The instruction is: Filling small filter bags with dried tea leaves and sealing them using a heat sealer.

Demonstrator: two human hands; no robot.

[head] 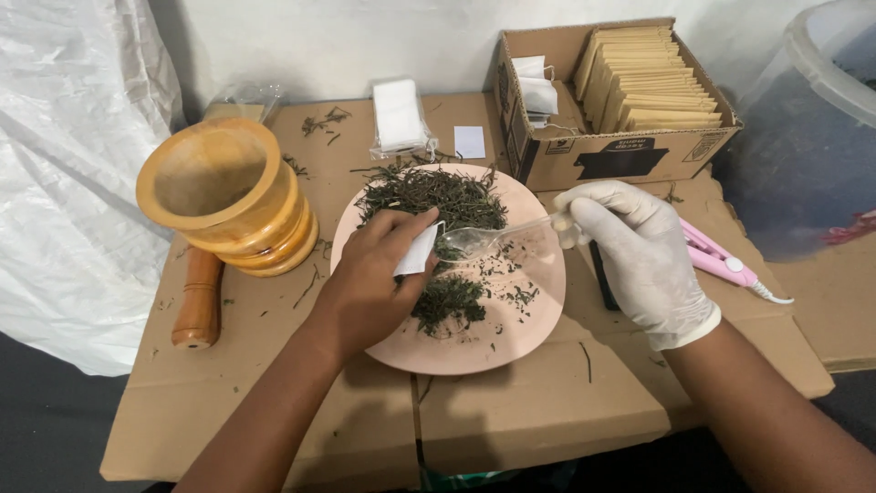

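The bare left hand (370, 278) is reaching in from the lower left, forearm angling upward, fingers curling and pinching tight at their tips, while the white-gloved right hand (634, 256) is coming in from the lower right, wrist bending inward, fingers closing in a light grip.
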